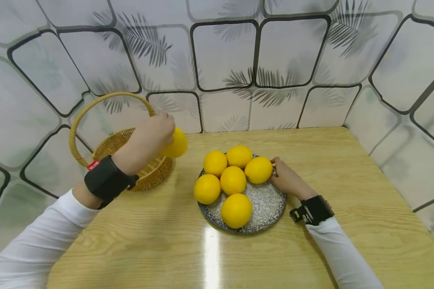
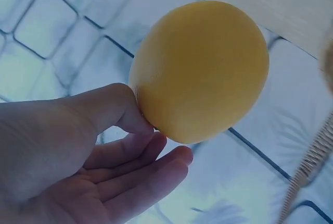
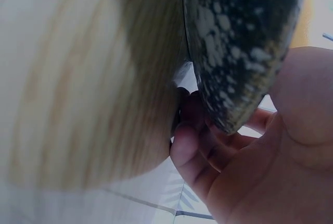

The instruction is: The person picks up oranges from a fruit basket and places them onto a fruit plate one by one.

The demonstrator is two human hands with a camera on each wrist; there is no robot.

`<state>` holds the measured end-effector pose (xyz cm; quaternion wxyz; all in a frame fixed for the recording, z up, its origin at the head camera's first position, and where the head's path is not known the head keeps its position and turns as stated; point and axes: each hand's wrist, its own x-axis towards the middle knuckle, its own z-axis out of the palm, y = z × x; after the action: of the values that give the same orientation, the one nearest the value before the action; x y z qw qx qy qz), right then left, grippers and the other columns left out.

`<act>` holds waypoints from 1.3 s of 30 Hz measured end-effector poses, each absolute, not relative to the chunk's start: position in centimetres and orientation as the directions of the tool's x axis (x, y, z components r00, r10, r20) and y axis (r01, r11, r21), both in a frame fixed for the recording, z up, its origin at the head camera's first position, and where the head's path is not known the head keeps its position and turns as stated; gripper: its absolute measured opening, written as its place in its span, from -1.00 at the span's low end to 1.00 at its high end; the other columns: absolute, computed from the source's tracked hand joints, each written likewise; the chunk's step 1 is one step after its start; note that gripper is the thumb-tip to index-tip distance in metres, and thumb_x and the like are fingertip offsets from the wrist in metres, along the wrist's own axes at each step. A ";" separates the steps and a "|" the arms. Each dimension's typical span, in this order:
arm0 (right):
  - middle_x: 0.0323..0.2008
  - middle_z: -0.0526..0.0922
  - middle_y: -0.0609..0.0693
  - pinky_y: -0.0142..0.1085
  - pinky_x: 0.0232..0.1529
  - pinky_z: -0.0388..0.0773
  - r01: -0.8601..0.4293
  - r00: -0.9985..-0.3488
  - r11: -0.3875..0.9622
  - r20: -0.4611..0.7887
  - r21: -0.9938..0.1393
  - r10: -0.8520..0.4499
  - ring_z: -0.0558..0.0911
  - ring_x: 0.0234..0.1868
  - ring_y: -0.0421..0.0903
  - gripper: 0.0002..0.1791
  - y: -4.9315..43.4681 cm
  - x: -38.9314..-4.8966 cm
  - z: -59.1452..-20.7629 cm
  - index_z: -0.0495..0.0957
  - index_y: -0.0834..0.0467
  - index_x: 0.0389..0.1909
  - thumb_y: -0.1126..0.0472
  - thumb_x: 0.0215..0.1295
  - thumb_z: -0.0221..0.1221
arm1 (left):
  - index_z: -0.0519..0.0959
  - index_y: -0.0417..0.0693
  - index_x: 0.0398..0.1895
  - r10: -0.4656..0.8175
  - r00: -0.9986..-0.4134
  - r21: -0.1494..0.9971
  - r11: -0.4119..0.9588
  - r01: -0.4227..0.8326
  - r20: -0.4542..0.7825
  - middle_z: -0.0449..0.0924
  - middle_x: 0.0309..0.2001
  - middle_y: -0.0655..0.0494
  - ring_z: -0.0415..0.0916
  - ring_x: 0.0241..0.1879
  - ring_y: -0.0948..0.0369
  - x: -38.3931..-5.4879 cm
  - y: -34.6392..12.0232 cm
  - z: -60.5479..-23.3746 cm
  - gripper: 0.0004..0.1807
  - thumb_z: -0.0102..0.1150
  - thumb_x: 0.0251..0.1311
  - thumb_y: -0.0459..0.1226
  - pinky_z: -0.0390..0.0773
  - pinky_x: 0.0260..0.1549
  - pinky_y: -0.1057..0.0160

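My left hand (image 1: 153,132) pinches a yellow-orange orange (image 1: 178,144) between thumb and fingers, in the air at the right side of the wicker basket (image 1: 153,174). In the left wrist view, the orange (image 2: 203,73) sits at the thumb tip, with several fingers below it. On the right, my right hand (image 1: 287,176) grips the rim of a speckled grey plate (image 1: 269,200). Seen from the right wrist, fingers (image 3: 184,143) reach under the plate's edge (image 3: 234,52) and the thumb lies over it. Several oranges (image 1: 236,210) rest on the plate, mostly toward its back and left.
The basket's tall arched handle (image 1: 108,95) rises beside my left forearm, which hides part of the basket. A light wooden table (image 1: 159,249) carries everything. Behind it and at both sides stands a patterned wall covering (image 1: 224,56).
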<state>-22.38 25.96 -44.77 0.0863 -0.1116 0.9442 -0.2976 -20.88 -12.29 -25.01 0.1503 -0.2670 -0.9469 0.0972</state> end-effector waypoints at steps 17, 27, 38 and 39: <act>0.23 0.44 0.51 0.04 0.06 0.52 -0.185 -0.955 0.784 -0.081 -0.593 -0.286 0.55 0.13 0.23 -0.43 25.9 -22.2 -44.8 0.12 0.46 0.40 0.33 0.46 -0.02 | 0.65 -0.19 -0.09 0.812 -0.568 -0.533 0.543 0.649 0.136 0.63 -0.23 0.00 0.52 -0.41 0.27 -15.2 -0.6 -27.7 -0.79 0.07 0.34 -0.52 0.62 -0.49 0.43; 0.10 0.53 0.42 -0.11 -0.14 0.48 -0.198 -0.956 0.768 -0.054 -0.609 -0.289 0.56 -0.14 0.10 -0.46 26.2 -22.0 -44.5 0.17 0.44 0.37 0.29 0.48 0.01 | 0.64 -0.01 0.02 0.896 -0.444 -0.591 0.369 0.717 0.021 0.61 -0.21 0.17 0.52 -0.31 0.33 -14.5 3.4 -30.2 -0.82 0.14 0.45 -0.25 0.60 -0.39 0.49; 0.14 0.51 0.40 0.04 0.02 0.57 -0.236 -0.946 0.730 -0.019 -0.641 -0.323 0.60 0.04 0.20 -0.50 26.3 -21.6 -44.3 0.18 0.40 0.32 0.27 0.50 0.06 | 0.48 0.39 0.32 0.968 -0.250 -0.382 0.221 0.897 -0.029 0.57 0.24 0.29 0.56 0.14 0.29 -14.8 5.7 -35.5 -0.56 0.06 0.44 0.14 0.60 -0.07 0.39; 0.17 0.50 0.41 0.06 0.06 0.56 -0.220 -0.950 0.732 -0.030 -0.644 -0.311 0.60 0.08 0.22 -0.50 26.3 -21.6 -44.4 0.18 0.39 0.34 0.26 0.52 0.04 | 0.50 0.40 0.30 0.971 -0.235 -0.383 0.202 0.901 -0.039 0.56 0.26 0.29 0.54 0.18 0.28 -14.7 5.7 -35.9 -0.56 0.07 0.42 0.15 0.59 -0.05 0.39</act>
<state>-21.61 26.26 -44.36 0.0683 -0.1430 0.9282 -0.3366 -14.74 5.71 -35.91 0.1057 -0.6094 -0.7681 0.1657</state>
